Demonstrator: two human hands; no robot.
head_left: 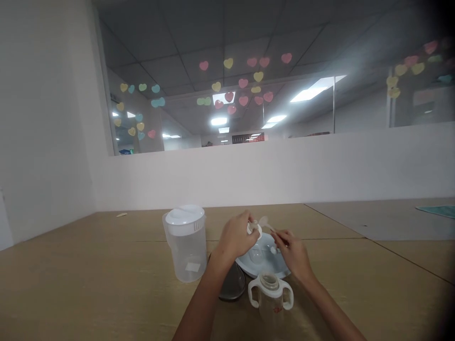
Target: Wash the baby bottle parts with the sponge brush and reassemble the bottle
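My left hand (239, 233) is closed on a white bottle collar (255, 230), held above a pale blue basin (245, 265). Close beside it, my right hand (290, 251) grips a small translucent spoon (264, 221) by its handle, the head pointing toward the collar. I cannot tell whether spoon and collar touch. A clear dome-shaped cover (256, 254) and a small white piece (273, 250) lie in the basin. Nearer to me, a baby bottle (272, 296) with two white side handles stands upright with its mouth uncovered.
Left of my hands stands a translucent pitcher (188, 251) with a white lid. A dark rounded object (232, 284) sits partly behind my left forearm. A teal cloth (439, 210) lies at the far right of the wooden table (88, 279). A wall with a window closes off the back.
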